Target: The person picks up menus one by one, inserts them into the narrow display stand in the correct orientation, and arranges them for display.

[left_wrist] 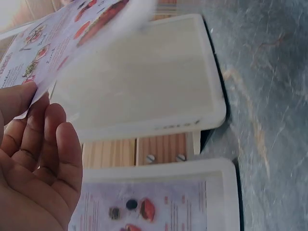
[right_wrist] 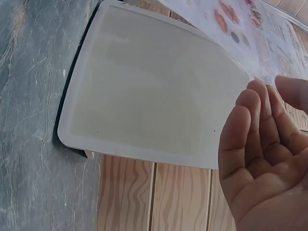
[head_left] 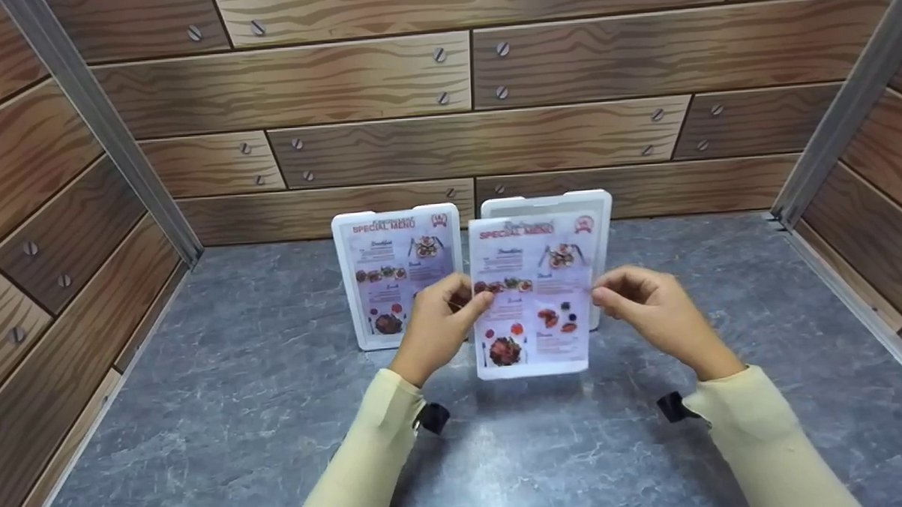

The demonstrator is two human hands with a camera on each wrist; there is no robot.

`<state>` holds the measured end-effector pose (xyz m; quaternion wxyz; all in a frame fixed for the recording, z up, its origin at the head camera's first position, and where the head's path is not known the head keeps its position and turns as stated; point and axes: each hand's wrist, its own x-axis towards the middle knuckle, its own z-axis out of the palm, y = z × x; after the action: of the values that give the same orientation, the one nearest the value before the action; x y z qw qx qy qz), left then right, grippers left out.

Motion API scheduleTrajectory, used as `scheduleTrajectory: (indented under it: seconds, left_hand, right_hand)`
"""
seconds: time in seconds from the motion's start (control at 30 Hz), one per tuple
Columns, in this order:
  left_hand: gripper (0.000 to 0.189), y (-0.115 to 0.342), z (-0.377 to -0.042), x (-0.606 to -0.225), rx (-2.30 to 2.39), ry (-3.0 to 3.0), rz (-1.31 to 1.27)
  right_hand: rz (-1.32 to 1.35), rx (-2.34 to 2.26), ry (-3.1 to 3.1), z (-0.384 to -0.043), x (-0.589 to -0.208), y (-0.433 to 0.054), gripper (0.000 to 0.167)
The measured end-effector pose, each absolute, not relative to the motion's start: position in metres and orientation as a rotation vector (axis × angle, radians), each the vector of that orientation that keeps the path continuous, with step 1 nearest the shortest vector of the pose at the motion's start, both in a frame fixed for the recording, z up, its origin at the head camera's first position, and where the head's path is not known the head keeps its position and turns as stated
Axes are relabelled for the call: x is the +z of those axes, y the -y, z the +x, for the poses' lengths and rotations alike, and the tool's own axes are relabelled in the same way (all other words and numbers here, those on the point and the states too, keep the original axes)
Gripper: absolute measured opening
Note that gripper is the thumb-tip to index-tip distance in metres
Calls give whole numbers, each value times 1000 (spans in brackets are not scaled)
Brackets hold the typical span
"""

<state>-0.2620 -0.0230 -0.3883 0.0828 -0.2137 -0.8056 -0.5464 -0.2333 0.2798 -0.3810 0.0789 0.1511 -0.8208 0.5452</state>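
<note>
A printed menu sheet (head_left: 532, 311) is held upright in front of the right-hand white-framed stand (head_left: 600, 226), covering most of it in the head view. My left hand (head_left: 440, 325) pinches the sheet's left edge between thumb and fingers. At the opposite edge, my right hand (head_left: 659, 310) has its thumb and fingertips together on the paper. In the right wrist view, the stand's pale panel (right_wrist: 154, 86) shows no print, and the sheet (right_wrist: 240, 33) hangs in front of its upper part. A second white-framed stand (head_left: 351, 287) on the left carries a similar menu, partly behind my left hand.
Both stands lean back on the grey marbled tabletop (head_left: 224, 426). Wood-patterned panels (head_left: 370, 76) close off the back and both sides, with grey metal strips (head_left: 109, 130) in the corners. A black wrist strap part (head_left: 432, 418) sticks out beside the left cuff.
</note>
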Motion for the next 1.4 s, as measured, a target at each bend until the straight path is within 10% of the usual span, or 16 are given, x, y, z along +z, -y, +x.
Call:
scheduleTrajectory:
  seconds: [1.4]
  left_hand:
    - [16,40,-271,-388,-1653,2301,-616]
  right_hand:
    - [446,1599,2447,-247,-377,-230,19]
